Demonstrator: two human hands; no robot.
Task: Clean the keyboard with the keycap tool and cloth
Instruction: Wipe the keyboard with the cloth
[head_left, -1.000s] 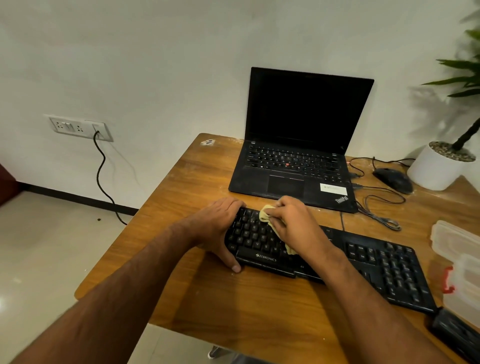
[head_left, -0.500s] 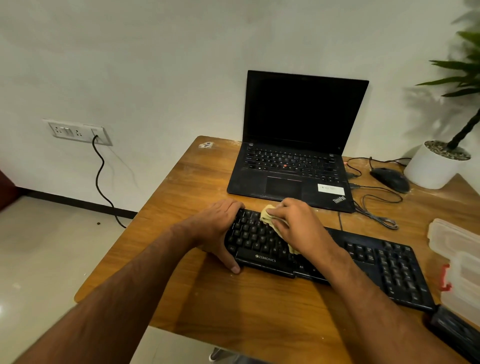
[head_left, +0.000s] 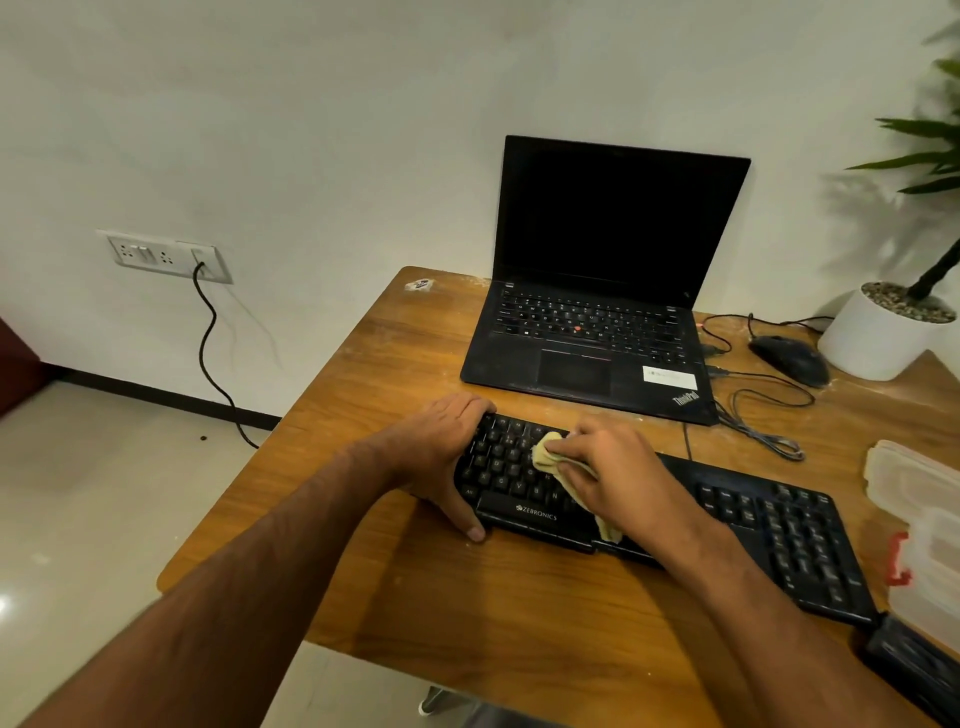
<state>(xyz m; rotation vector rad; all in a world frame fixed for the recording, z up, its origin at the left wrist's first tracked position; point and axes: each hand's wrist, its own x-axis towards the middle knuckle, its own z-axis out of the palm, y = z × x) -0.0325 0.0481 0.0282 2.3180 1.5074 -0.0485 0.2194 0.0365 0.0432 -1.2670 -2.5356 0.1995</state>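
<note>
While the left hand (head_left: 441, 452) clamps the left end of the black keyboard (head_left: 727, 514), fingers curled over its far edge and thumb hooked on the near edge, the right hand (head_left: 618, 473) presses a yellowish cloth (head_left: 548, 454) onto the keys in the left-middle part. Right fingers are bunched on the cloth, pinching it; one tail of cloth sticks out under the wrist at the keyboard's near edge. Keyboard lies slanted on the wooden table (head_left: 519, 613), near end toward the right. Keycap tool: cannot tell where it is. Just behind the keyboard sits an open black laptop (head_left: 608, 291), screen dark. Right of the laptop a black mouse (head_left: 792, 358) with its loose cable, then a white plant pot (head_left: 878, 338) at the wall. Clear plastic box (head_left: 924, 519) with a red latch at the right edge, beside the keyboard's right end. Wall socket (head_left: 166, 254) on the left with a black cord hanging to the floor.
</note>
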